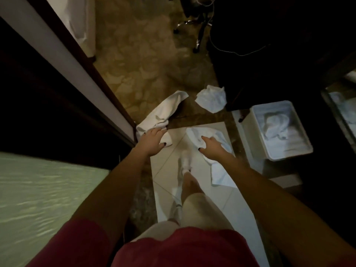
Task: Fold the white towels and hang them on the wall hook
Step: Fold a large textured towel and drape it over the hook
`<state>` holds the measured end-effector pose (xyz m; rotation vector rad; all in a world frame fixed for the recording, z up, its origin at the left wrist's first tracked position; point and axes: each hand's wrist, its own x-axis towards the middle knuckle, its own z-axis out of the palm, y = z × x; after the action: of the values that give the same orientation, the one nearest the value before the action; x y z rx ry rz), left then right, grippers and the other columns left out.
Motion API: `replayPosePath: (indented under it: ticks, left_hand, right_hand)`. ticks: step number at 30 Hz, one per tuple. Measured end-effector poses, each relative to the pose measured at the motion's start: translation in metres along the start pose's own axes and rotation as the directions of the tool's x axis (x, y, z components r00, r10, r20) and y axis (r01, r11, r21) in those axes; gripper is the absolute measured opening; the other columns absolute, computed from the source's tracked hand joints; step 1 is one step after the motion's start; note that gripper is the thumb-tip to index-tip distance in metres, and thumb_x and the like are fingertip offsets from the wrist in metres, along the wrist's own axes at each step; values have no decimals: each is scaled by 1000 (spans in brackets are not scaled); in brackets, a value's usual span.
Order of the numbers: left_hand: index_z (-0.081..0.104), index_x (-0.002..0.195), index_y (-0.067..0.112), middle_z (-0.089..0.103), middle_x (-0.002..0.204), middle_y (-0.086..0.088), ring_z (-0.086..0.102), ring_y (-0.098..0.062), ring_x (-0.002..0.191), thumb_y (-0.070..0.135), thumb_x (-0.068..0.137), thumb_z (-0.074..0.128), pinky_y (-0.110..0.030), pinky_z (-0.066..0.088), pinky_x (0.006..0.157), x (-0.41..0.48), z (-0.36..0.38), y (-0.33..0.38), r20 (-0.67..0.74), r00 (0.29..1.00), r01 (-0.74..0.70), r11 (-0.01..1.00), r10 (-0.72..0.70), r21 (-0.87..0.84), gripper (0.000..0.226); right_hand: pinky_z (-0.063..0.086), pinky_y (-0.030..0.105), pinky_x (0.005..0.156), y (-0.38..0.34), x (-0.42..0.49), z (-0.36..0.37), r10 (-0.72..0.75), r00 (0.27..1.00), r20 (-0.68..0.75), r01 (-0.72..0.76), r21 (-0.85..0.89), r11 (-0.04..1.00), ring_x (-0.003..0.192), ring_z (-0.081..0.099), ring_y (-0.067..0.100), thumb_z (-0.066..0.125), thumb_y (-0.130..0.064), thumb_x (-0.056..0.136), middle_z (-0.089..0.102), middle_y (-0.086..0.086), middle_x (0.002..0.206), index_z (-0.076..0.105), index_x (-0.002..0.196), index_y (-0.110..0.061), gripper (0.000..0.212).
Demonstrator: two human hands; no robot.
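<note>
Three white towels lie on the floor in front of me. A long crumpled towel [163, 110] stretches along the left by the door frame, and my left hand [152, 140] reaches over its near end with fingers spread. A second towel [217, 170] lies on the white tiles to the right; my right hand [211, 146] hovers over or touches it, fingers straight. A third crumpled towel [212, 100] sits farther off on the brown floor. No wall hook is in view.
A white bin [300, 130] holding more white cloth stands at the right. A dark door frame [81, 74] runs along the left. An office chair base [192, 29] and cables stand far ahead. My leg and white shoe [185, 162] are between the towels.
</note>
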<state>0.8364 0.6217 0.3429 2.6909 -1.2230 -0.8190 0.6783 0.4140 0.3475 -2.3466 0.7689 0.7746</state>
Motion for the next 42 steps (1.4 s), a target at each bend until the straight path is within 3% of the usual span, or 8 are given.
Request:
replayPosePath:
  ticks: [4, 8, 14, 22, 25, 33, 37, 42]
  left_hand:
    - [23, 151, 18, 28, 154, -11, 25, -31, 140, 34, 98, 48, -42, 26, 114, 66, -14, -41, 5, 995, 96, 992, -96, -85, 60]
    - [23, 151, 18, 28, 154, -10, 25, -30, 140, 34, 100, 45, -41, 25, 112, 139, -31, -85, 46, 982, 187, 968, -182, -166, 59]
    - [26, 150, 15, 37, 148, -16, 32, -35, 134, 33, 100, 45, -44, 34, 107, 263, -31, -163, 54, 959, 283, 908, -280, -309, 57]
    - [27, 149, 12, 40, 144, -20, 36, -37, 131, 33, 99, 45, -46, 35, 106, 414, 94, -260, 124, 951, 310, 871, -284, -380, 57]
    - [28, 148, 11, 42, 144, -21, 41, -37, 130, 33, 100, 46, -41, 37, 105, 472, 160, -288, 144, 926, 373, 796, -348, -478, 56]
    - [34, 145, 10, 43, 145, -16, 41, -31, 131, 37, 98, 48, -42, 35, 109, 622, 306, -351, 114, 885, 416, 657, -451, -629, 56]
    - [31, 147, 6, 38, 149, -15, 39, -29, 134, 47, 93, 54, -41, 32, 111, 683, 353, -376, 108, 881, 399, 603, -460, -691, 71]
    - [52, 128, 11, 55, 124, -9, 52, -27, 114, 53, 86, 61, -42, 45, 99, 721, 379, -395, 76, 865, 391, 572, -496, -721, 59]
  right_hand:
    - [26, 45, 114, -28, 84, -34, 22, 996, 84, -25, 33, 999, 138, 32, 38, 49, -35, 98, 30, 20, 153, 20, 152, -14, 65]
    - [33, 44, 111, -53, 184, -63, -11, 995, 102, 4, 73, 997, 134, 40, 36, 43, -46, 92, 40, 18, 148, 34, 147, -13, 65]
    - [34, 44, 110, -82, 322, -81, 25, 989, 145, -30, 35, 999, 136, 36, 38, 50, -25, 98, 29, 19, 152, 24, 151, -14, 60]
    - [34, 48, 111, -78, 537, 0, 20, 988, 154, -23, 17, 1000, 134, 35, 39, 48, -25, 98, 29, 19, 151, 23, 151, -15, 59]
    - [36, 49, 109, -65, 620, 43, 15, 991, 136, -19, 34, 999, 132, 39, 40, 48, -26, 98, 32, 21, 148, 24, 151, -15, 59]
    - [37, 48, 109, -24, 822, 133, -122, 992, -43, 121, -16, 993, 133, 38, 37, 49, -31, 99, 31, 15, 151, 24, 151, -18, 59]
    - [30, 49, 112, -26, 912, 140, -256, 938, -233, 200, -239, 950, 141, 28, 35, 53, -33, 97, 28, 12, 155, 29, 149, -19, 58]
    - [26, 50, 114, -27, 979, 141, -270, 901, -339, 186, -259, 948, 144, 23, 34, 51, -36, 98, 30, 13, 155, 35, 147, -22, 53]
